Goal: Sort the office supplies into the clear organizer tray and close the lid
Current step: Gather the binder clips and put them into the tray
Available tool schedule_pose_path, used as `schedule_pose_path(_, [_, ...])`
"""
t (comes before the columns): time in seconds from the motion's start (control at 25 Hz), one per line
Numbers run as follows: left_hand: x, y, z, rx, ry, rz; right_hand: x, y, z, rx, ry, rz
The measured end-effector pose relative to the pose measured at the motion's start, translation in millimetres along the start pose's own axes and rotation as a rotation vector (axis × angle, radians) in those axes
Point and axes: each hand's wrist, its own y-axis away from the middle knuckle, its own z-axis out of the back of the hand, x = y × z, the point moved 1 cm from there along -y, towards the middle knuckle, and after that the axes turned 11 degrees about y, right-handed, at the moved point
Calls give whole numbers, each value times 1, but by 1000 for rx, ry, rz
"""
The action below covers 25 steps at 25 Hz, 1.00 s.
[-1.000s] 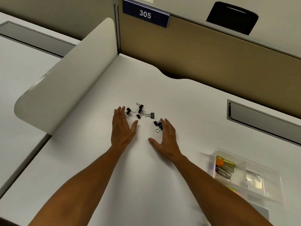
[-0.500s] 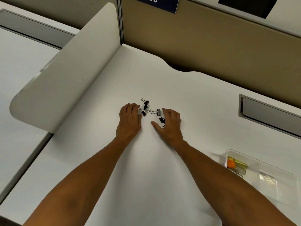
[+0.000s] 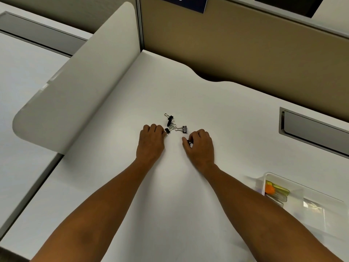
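Observation:
Small black binder clips (image 3: 170, 120) lie in a loose cluster on the white desk (image 3: 170, 186), one of them (image 3: 184, 129) a little to the right. My left hand (image 3: 151, 141) has its fingers curled at the cluster's left edge, fingertips against a clip (image 3: 167, 130). My right hand (image 3: 200, 145) pinches a black binder clip (image 3: 189, 142) between thumb and curled fingers. The clear organizer tray (image 3: 309, 201) sits at the lower right, holding orange, yellow and purple items (image 3: 272, 189) in its left compartment.
A white curved divider panel (image 3: 75, 87) stands along the desk's left side. A brown partition wall (image 3: 245, 50) runs behind. A grey recessed slot (image 3: 311, 131) is set into the desk at the right.
Both hands went from flat and spread around the clips to curled. The right hand closed on one clip and drew back slightly; the left hand's fingers closed at the cluster's left edge.

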Motion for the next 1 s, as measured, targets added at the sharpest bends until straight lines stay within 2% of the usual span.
schedule_pose_path(0.12, [-2, 0, 4, -1, 26, -20, -1, 4, 3, -4, 36, 0])
schedule_pose_path(0.32, [-8, 8, 10, 12, 25, 81, -7, 16, 5, -6, 59, 28])
schedule_pose_path(0.56, [-13, 14, 18, -39, 105, 21, -8, 32, 17, -13, 177, 99])
schedule_pose_path(0.68, [-11, 22, 20, -6, 98, -87, -10, 37, 22, 41, 242, 132])
schedule_pose_path(0.84, [-4, 38, 20, 41, 41, -25, -13, 38, 31, 140, 279, 234])
schedule_pose_path(0.92, [0, 42, 23, 74, 47, -51, -13, 38, 35, 182, 295, 285])
schedule_pose_path(1.0, [-1, 45, 29, 89, 0, -76, -12, 36, 39, 225, 232, 208])
